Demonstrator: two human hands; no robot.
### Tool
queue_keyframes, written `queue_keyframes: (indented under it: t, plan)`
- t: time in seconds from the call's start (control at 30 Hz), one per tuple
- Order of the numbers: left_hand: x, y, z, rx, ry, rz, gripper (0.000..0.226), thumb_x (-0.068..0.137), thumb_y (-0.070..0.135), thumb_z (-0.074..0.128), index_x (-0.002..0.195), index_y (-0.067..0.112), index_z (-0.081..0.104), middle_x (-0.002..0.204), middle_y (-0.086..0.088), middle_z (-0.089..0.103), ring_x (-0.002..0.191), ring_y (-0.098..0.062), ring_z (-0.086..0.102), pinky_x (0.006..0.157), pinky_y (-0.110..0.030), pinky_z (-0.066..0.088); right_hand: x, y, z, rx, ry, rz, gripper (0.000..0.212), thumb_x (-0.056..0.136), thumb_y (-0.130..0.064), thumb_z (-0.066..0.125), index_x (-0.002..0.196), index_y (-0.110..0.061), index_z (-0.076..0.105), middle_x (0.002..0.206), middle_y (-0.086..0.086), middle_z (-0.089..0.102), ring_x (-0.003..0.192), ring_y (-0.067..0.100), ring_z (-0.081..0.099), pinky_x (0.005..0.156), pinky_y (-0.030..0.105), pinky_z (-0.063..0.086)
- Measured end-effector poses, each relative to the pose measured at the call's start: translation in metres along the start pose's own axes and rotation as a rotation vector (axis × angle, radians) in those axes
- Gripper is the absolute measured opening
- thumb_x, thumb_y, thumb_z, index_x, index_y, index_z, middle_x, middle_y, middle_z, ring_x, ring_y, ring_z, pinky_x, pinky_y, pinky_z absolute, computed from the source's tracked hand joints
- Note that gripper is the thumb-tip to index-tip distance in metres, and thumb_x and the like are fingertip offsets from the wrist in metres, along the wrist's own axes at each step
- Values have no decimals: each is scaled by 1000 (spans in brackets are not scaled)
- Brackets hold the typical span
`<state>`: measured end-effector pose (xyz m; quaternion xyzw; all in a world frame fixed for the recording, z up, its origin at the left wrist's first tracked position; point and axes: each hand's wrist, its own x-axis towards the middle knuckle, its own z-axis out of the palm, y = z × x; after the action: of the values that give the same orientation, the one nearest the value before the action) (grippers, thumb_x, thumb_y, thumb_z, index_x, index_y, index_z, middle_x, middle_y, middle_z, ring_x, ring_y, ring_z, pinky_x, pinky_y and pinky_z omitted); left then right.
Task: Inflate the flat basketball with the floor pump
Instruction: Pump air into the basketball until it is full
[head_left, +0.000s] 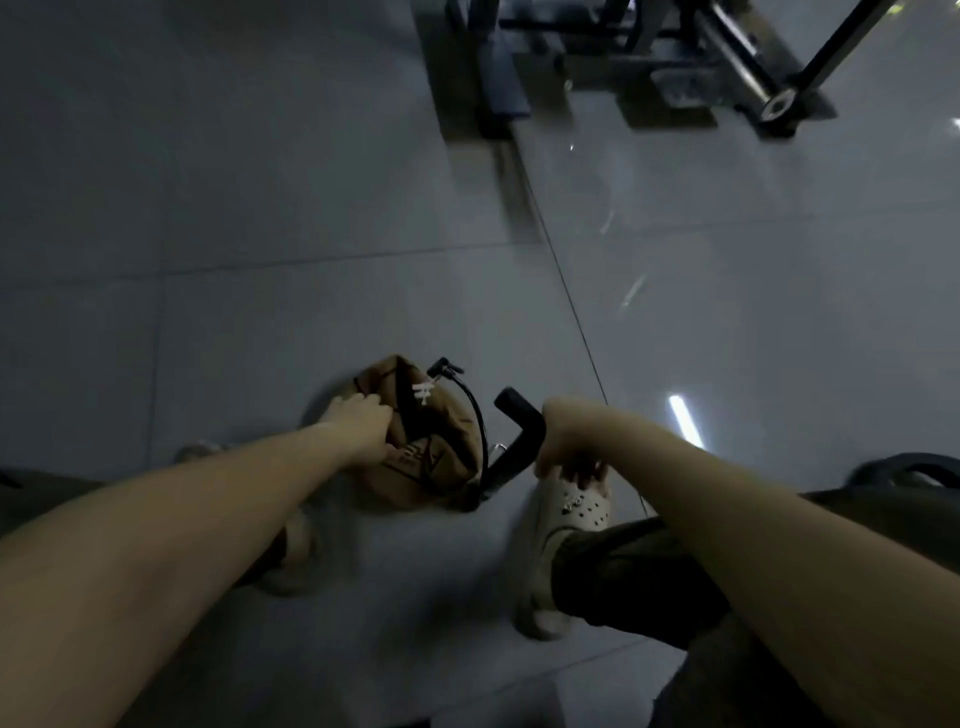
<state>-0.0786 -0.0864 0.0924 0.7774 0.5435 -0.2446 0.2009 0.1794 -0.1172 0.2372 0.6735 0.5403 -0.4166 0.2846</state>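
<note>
Basketball: your flat brown basketball lies crumpled on the grey tiled floor between your feet. Its folded long axis runs from the near right to the far left, with the peak pointing away from you.
Floor pump: the black floor pump leans just right of the ball. Its shaft rises from a base at the ball's near right edge, and the free end of the handle bar points far left.
Hose: a black hose arcs over the ball's right side, its nozzle at the peak.
Left hand: your left hand reaches forward on a straight arm, fingers curled over the ball's far left fold.
Right hand: your right hand is wrapped round the pump handle above your pale clog.
Writing: white marks near the ball's peak and dark print lower down are too blurred to read.
</note>
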Motion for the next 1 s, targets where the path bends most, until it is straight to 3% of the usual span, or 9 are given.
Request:
queue_keyframes:
  t: [0.1, 0.17, 0.33, 0.43, 0.53, 0.73, 0.8, 0.9, 1.0]
  plan:
    - [19, 10, 30, -80, -147, -119, 48, 91, 60, 52, 117, 22, 62, 122, -6, 61, 116, -30, 55, 100, -44, 39, 26, 5, -5, 23, 56, -179, 55, 77, -30, 82, 121, -16, 51, 112, 11, 64, 94, 27, 67, 80, 44, 59]
    - [21, 15, 44, -42, -156, -94, 37, 95, 51, 48, 107, 22, 66, 116, -4, 66, 110, -27, 60, 96, -40, 43, 31, 3, -5, 9, 95, -321, 65, 78, -27, 80, 133, -18, 47, 122, 6, 58, 108, 25, 58, 94, 40, 51]
    - [19, 7, 48, 133, -55, -12, 29, 101, 30, 41, 99, 22, 69, 110, 1, 70, 103, -23, 67, 78, -32, 49, 17, -4, 15, -151, 369, -588, 104, 83, -6, 69, 158, -21, -1, 155, 8, 24, 115, 33, 55, 93, 42, 52]
    - [21, -14, 30, 272, -3, -29, 31, 100, 24, 40, 107, 22, 71, 115, 0, 69, 108, -23, 67, 86, -34, 53, 4, -13, 35, -431, 558, -715, 93, 87, -5, 51, 157, -12, -9, 163, 19, 4, 126, 37, 46, 96, 46, 50]
    - [23, -43, 18, 351, 15, -101, 33, 101, 21, 40, 116, 20, 69, 122, -4, 64, 115, -25, 61, 87, -35, 51, -4, -21, 47, -503, 642, -774, 76, 91, -12, 32, 156, -3, -5, 161, 29, -1, 131, 41, 39, 103, 47, 44]
    - [34, -97, 5, 379, 81, -309, 35, 101, 16, 37, 121, 18, 65, 124, -8, 56, 119, -29, 49, 86, -40, 50, 4, -24, 55, -367, 694, -662, 86, 94, -5, 55, 156, -1, -4, 160, 32, -3, 116, 38, 50, 92, 42, 52]
    - [37, -112, 5, 367, 123, -397, 36, 98, 14, 37, 121, 17, 64, 125, -10, 55, 118, -30, 49, 93, -44, 47, 6, -25, 56, -291, 697, -587, 92, 91, -3, 60, 156, -6, -5, 160, 28, -1, 108, 35, 54, 83, 41, 56]
    - [38, -124, -2, 242, 192, -498, 32, 96, 13, 40, 122, 11, 59, 129, -17, 51, 121, -35, 46, 105, -53, 37, 10, -25, 51, -149, 702, -501, 96, 90, -8, 64, 156, -22, -5, 149, 18, 22, 88, 29, 60, 68, 37, 57]
    - [30, -112, -17, 139, 212, -422, 36, 92, 30, 58, 123, 11, 56, 128, -17, 50, 121, -36, 47, 101, -49, 40, 13, -24, 39, 13, 679, -447, 78, 95, -16, 54, 153, -29, 3, 119, 12, 45, 67, 24, 54, 55, 35, 48]
